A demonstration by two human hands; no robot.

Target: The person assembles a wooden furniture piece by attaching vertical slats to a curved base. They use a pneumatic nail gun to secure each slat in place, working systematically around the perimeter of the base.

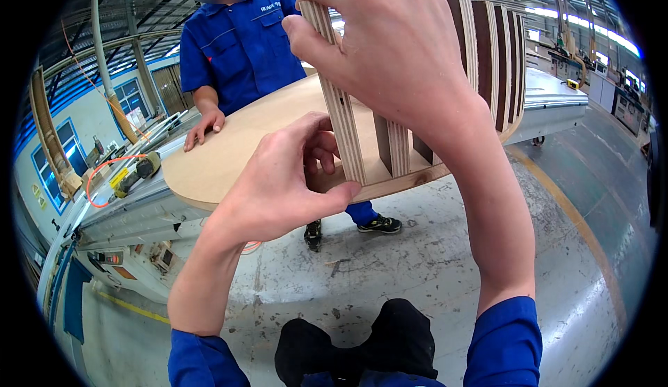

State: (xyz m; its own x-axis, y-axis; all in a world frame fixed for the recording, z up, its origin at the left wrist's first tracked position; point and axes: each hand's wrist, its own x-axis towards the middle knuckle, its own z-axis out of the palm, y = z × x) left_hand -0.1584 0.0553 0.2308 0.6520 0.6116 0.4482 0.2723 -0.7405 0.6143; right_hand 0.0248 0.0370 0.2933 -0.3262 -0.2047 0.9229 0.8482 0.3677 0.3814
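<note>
A plywood panel (341, 115) stands on end, slightly tilted, with its pale layered edge toward me, on a large tan board (268, 112) with a rounded end. My left hand (271, 182) grips its lower end, the thumb at the bottom front corner and the fingers curled on its left side. My right hand (400, 49) reaches over its top, thumb on the left side and the other fingers partly out of sight. To the right, several dark-faced plywood panels (487, 60) stand upright in a row on the same board, some partly hidden by my right forearm.
Across the board stands a person in blue workwear (240, 46), one hand (205, 129) resting on the board. A yellow and black power tool (138, 172) with an orange hose lies at left on the machine table (139, 213). Grey concrete floor (334, 275) lies below.
</note>
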